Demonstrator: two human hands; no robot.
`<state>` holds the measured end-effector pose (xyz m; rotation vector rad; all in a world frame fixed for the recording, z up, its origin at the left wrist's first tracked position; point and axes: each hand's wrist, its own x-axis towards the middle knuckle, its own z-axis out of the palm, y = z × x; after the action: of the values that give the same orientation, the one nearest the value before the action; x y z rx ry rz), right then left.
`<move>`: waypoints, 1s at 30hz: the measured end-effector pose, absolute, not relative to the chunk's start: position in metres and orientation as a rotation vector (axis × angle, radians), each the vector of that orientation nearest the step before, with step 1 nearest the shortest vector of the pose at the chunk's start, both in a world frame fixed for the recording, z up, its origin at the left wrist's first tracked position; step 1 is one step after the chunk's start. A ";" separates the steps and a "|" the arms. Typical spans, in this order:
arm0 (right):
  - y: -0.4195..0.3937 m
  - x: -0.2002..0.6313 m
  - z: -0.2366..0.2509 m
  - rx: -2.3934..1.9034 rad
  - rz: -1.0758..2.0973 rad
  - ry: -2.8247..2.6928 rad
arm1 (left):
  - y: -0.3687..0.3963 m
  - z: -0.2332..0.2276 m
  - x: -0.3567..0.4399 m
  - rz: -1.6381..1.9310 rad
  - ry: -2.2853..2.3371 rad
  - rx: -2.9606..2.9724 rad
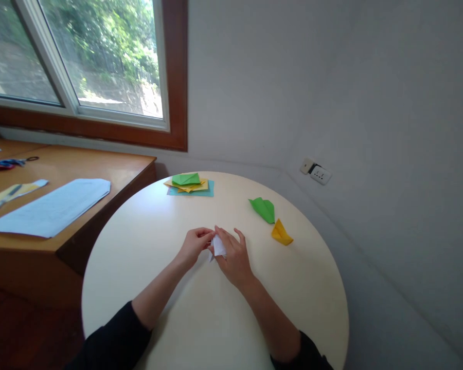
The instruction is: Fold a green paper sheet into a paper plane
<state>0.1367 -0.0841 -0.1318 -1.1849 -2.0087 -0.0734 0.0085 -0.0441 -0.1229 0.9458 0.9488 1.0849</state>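
- Head view, far left: a wooden desk (pixel 100 169) stood under the window (pixel 100 61), with scissors (pixel 7 163), a yellow strip (pixel 7 194) and a pale blue sheet (pixel 54 208) on it.
- The round table (pixel 200 318) was just beside the desk, cream and bare in front.
- At its far edge lay a paper stack (pixel 191 185): teal below, yellow in the middle, a green folded piece on top.
- The left hand (pixel 195 244) was over the middle of the table. Its fingers were nearly closed, the tips pinching the left edge of the white paper (pixel 218 246).
- The white paper was small and already folded, between both hands, at or just above the table top; I could not tell if it touched.
- The right hand (pixel 233 257) covered the paper from the right. Thumb and forefinger seemed to press on it, while the other fingers were spread loosely and held nothing.
- In my judgement a fold was being made or sharpened. To do it well, the edges should be lined up first, one hand should keep the paper fixed, and the other should run along the crease firmly.
- Further right, well apart from the hands, lay a green fold (pixel 263 208) and a yellow fold (pixel 281 234), near each other.
- On the wall was a socket (pixel 319 174).
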 end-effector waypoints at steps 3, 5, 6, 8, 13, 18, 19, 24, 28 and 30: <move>-0.087 0.138 -0.127 -1.161 -0.054 -2.070 | -0.045 -0.124 0.009 1.112 0.961 0.935; -0.089 0.142 -0.124 -1.128 -0.060 -2.088 | -0.044 -0.124 0.009 1.149 0.980 0.899; -0.089 0.145 -0.124 -1.114 -0.065 -2.076 | -0.043 -0.124 0.009 1.168 0.990 0.870; -0.089 0.151 -0.124 -1.116 -0.060 -1.990 | -0.041 -0.126 0.008 1.196 0.997 0.806; -0.085 0.168 -0.134 -1.231 0.036 -1.631 | -0.034 -0.134 0.004 1.211 0.972 0.657; -0.084 0.170 -0.140 -1.249 0.150 -1.613 | -0.033 -0.135 0.005 1.175 0.911 0.576; -0.084 0.169 -0.141 -1.243 0.181 -1.609 | -0.033 -0.135 0.006 1.160 0.907 0.567; -0.082 0.166 -0.147 -1.138 0.462 -1.474 | -0.032 -0.133 0.007 1.066 0.912 0.499; -0.075 0.170 -0.156 -1.072 0.625 -1.249 | -0.030 -0.137 0.006 1.018 0.918 0.448; -0.071 0.173 -0.159 -1.098 0.683 -1.179 | -0.029 -0.139 0.005 1.008 0.921 0.455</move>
<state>0.1727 -0.0715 -0.1593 -1.0978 -1.1791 0.6828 0.0054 -0.0293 -0.1392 0.4555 0.9214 1.0079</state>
